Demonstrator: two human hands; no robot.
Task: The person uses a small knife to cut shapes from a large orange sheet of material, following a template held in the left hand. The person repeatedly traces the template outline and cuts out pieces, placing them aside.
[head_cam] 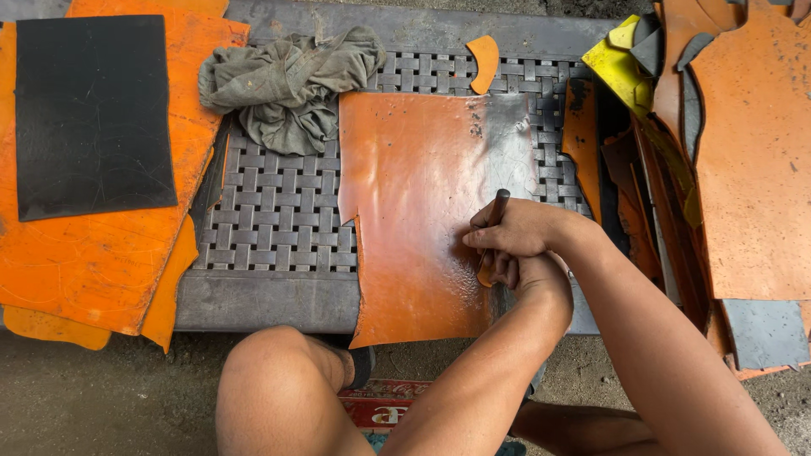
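the right hand [515,230] is closed around a dark, slim metal tool [498,207], its tip down on a glossy orange leather sheet [414,211] lying across the woven grey bench [279,211]. the left hand [528,274] presses curled on the sheet's right edge just beneath it, holding nothing i can see. one crumpled grey rag [287,80] sits far left of the sheet, one matte black rectangular sheet [93,114] lies on orange offcuts [93,262] at left, and more leather pieces [752,160] pile at right.

The single head view looks steeply down from close above the tabletop [270,300]. It faces away from the person, whose knee [270,380] fills the near edge.
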